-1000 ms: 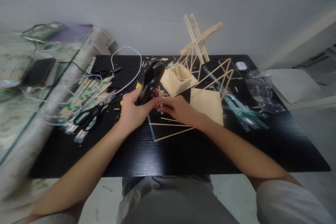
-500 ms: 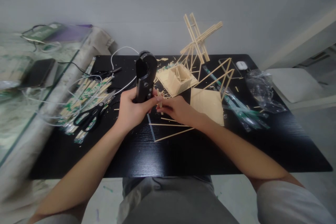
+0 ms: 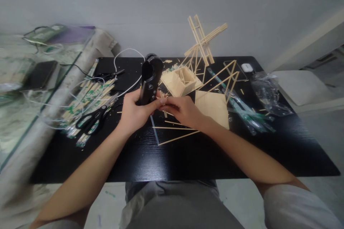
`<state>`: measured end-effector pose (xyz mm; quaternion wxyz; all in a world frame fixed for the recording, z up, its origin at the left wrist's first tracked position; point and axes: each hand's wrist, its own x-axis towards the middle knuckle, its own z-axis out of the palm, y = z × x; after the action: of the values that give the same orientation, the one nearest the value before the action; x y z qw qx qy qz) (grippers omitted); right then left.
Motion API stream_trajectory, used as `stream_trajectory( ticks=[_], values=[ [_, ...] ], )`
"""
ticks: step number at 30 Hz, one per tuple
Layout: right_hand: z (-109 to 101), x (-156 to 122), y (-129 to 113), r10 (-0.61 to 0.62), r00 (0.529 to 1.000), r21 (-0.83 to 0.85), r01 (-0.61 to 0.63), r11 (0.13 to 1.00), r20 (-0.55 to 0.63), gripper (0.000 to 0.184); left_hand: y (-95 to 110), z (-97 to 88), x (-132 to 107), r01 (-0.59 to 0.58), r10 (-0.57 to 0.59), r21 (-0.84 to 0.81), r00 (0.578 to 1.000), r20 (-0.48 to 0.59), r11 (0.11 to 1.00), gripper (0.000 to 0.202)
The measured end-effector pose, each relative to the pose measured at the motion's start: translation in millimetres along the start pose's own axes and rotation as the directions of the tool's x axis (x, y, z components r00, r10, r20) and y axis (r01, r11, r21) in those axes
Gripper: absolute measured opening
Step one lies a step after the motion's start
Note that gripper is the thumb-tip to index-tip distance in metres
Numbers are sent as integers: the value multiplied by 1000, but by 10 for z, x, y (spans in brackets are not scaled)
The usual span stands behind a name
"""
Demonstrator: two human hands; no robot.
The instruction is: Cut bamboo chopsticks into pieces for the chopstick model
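My left hand (image 3: 133,111) is wrapped round a black cutter-like tool (image 3: 149,80), held upright above the black table (image 3: 188,157). My right hand (image 3: 182,109) is closed in a pinch on a short wooden stick piece (image 3: 164,112), its fingertips touching my left thumb beside the tool's base. Under my hands lie thin long sticks (image 3: 177,133) set at angles. Just behind my hands stands a small open wooden box (image 3: 179,80), with a flat wooden panel (image 3: 212,105) to its right.
A tall stick frame (image 3: 202,43) stands at the back. Black scissors (image 3: 92,118) and wrapped chopstick packs (image 3: 86,98) lie left, with a white cable (image 3: 129,68). Clear plastic wrappers (image 3: 264,91) and a white case (image 3: 246,67) lie right. A cluttered glass surface (image 3: 32,78) adjoins on the left.
The black tool swung from leaning right to upright in my left hand. My right hand drew closer, its fingertips now against my left thumb.
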<state>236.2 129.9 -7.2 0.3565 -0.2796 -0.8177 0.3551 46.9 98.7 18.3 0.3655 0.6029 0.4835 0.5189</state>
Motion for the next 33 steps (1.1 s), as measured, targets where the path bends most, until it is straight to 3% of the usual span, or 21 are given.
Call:
stream_trajectory(
  ticks=[3,6,10,13,15,20,26,33],
  values=[
    [32,-7,40,-19,1000,-13,19,1000,-5,16,75,-104,-3,-47,41,114,998,51,992,21],
    [42,-10,45,-4,1000,-11,3,1000,-15,16,226,-345,-37,-142,116,416,989,87,898,20],
    [37,-4,20,11,1000,-14,-11,1000,-9,16,419,-656,-125,-230,168,806,972,164,545,29],
    [41,1,19,14,1000,-19,-14,1000,0,15,474,-715,-179,-289,101,908,957,271,303,44],
    [48,-1,33,17,1000,-23,-17,1000,3,14,470,-682,-194,-321,63,923,947,315,212,49],
    [61,-12,85,-20,999,-37,18,999,-29,18,433,-576,-180,-352,33,928,936,351,118,52],
    [50,-14,91,-16,1000,-71,15,997,-15,20,453,-544,-197,-304,15,937,952,306,170,42],
    [57,-3,104,-23,1000,-97,21,995,-20,21,503,-506,-224,-335,-30,942,941,336,20,30]
  ],
)
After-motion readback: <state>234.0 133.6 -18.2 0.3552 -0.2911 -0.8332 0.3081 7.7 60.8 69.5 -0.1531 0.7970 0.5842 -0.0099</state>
